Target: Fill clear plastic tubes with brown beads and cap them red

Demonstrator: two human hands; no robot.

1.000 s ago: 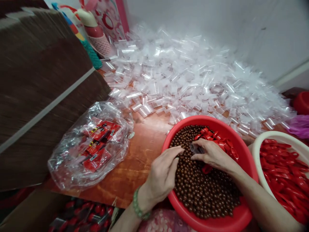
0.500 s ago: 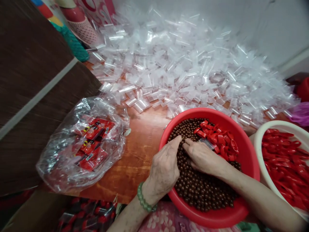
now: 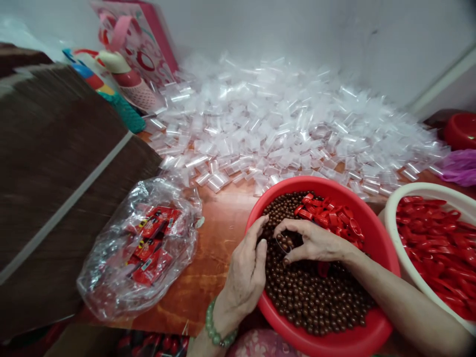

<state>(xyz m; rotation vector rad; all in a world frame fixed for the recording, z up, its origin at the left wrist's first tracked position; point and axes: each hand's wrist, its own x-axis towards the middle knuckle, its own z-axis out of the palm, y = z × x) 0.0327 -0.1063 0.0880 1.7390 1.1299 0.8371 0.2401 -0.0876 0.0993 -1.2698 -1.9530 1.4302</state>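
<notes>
Over a red basin of small brown balls, my right hand curls its thumb and fingers around a clear plastic sleeve. Several brown balls show inside the sleeve's rounded mouth. My left hand, with a green bead bracelet at the wrist, is at the basin's left side; its fingers are extended, the thumb stands apart, and nothing shows in it. Red plastic clip-like pieces lie on the balls at the far side of the basin.
Clear plastic sleeves are heaped along the wall. A cream tub of red pieces stands right of the basin. On the left are a clear bag of red printed packets and a strapped dark brown stack. Bottles stand behind.
My right hand has lifted out of the balls and turned, showing the sleeve with balls in it. My left hand has drawn back slightly and its fingers have opened. The view has tilted up.
</notes>
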